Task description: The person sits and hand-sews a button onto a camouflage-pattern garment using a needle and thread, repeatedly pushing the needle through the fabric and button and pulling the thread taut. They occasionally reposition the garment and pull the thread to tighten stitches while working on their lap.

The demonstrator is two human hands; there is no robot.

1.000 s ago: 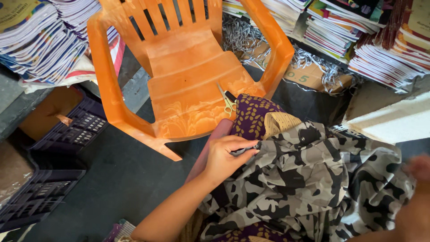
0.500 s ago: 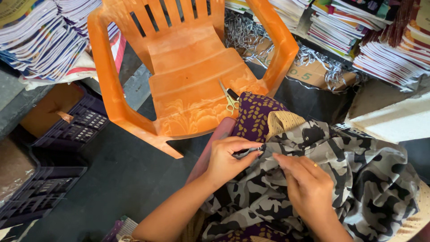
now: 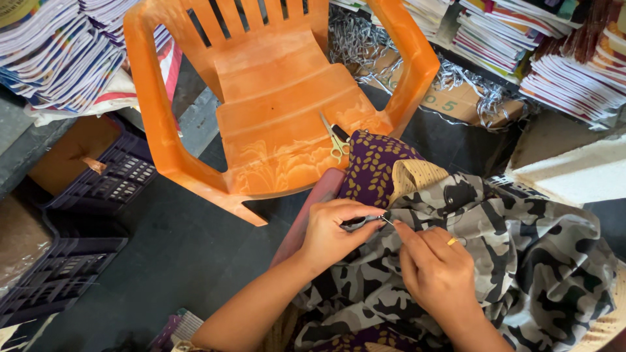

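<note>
We look down on a dark, matte floor (image 3: 163, 261) crowded on every side: an orange plastic chair (image 3: 274, 111) stands straight ahead, stacks of printed booklets (image 3: 59, 52) fill the shelves at upper left and upper right, and dark plastic crates (image 3: 85, 215) sit along the left edge. A pair of small scissors (image 3: 336, 138) with pale handles lies on the chair seat, near its front lip and apart from both hands. Across our lap spreads a grey camouflage cloth (image 3: 508, 261), with a purple leaf-patterned fabric (image 3: 375, 166) showing above it, just touching the chair's front edge. Our left hand (image 3: 332, 231) is closed around a small metal tool (image 3: 365, 221) (thin, with a fine point, too small for us to tell its kind), and its tip meets the upper edge of the camouflage cloth. Our right hand (image 3: 437, 270) rests on the same cloth just beside that tip, its fingers pinched on the fabric edge, a ring on one finger. The two hands nearly touch. Open floor shows only to the lower left, between the chair leg and the crates; to the right a pale board (image 3: 574, 173) and the cloth's folds close in, and the chair's front edge sits close above the hands.
</note>
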